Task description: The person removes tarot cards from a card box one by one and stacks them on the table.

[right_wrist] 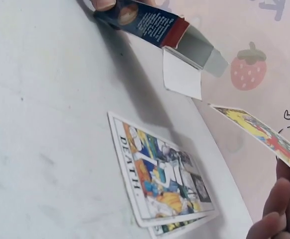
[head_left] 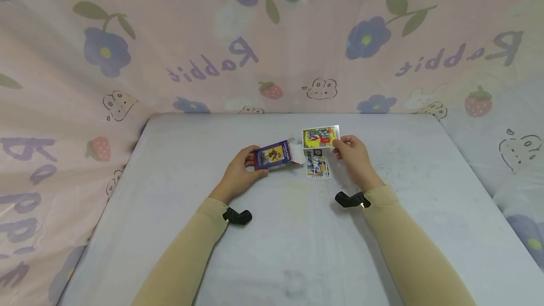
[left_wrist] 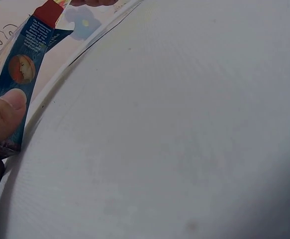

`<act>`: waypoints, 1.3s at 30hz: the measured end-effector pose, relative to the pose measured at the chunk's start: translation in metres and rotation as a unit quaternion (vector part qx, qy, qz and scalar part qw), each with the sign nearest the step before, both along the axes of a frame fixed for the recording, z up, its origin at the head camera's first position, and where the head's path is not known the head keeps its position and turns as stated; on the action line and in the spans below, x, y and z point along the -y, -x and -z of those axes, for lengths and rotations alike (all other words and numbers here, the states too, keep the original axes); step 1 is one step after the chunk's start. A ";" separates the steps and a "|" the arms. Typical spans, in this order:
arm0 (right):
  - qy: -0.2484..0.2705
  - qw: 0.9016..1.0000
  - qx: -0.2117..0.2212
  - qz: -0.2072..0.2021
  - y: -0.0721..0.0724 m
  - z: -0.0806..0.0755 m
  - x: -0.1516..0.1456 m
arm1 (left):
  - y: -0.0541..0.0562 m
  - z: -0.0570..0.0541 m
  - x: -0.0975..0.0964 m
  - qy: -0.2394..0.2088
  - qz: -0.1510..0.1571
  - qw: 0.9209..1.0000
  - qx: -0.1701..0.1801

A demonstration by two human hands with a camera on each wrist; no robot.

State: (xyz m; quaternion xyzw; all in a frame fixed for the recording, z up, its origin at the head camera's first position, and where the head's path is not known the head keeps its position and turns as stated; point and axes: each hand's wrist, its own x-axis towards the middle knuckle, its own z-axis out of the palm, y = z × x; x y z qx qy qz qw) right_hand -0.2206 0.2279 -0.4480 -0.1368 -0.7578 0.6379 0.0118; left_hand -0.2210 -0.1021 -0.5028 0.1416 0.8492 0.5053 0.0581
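Observation:
My left hand [head_left: 241, 174] grips a blue and red tarot card box [head_left: 272, 155] between thumb and fingers. The box's end is open toward the right, with its white flap [right_wrist: 182, 72] folded out and a bare grey inside showing. In my right hand [head_left: 356, 160], thumb and fingers pinch a yellow tarot card [head_left: 318, 137] by its right end, held up off the table just beyond the box's mouth. Below it on the table lies a Death tarot card [head_left: 316, 166], face up, with another card's edge [right_wrist: 180, 227] peeking out from under it.
A white-covered table [head_left: 289, 240] lies under both hands. Behind it and along the sides hangs a pink cloth [head_left: 289, 51] printed with flowers, rabbits and strawberries. Black wrist devices [head_left: 352, 199] sit at both sleeve cuffs.

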 end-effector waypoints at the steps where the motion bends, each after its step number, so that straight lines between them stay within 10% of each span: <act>1: 0.006 1.000 0.006 -0.002 0.000 0.000 0.001 | 0.000 0.001 0.000 0.001 0.000 1.000 0.000; 19: -0.091 0.971 -0.044 -0.219 -0.016 -0.003 -0.001 | -0.001 -0.001 0.000 0.003 -0.007 1.000 -0.005; 28: -0.133 0.988 -0.058 -0.061 -0.016 -0.002 -0.004 | 0.000 0.000 0.001 -0.001 -0.007 1.000 -0.002; 39: -0.076 0.990 -0.011 -0.121 -0.020 -0.009 0.010 | -0.001 -0.002 -0.001 -0.003 -0.003 1.000 0.005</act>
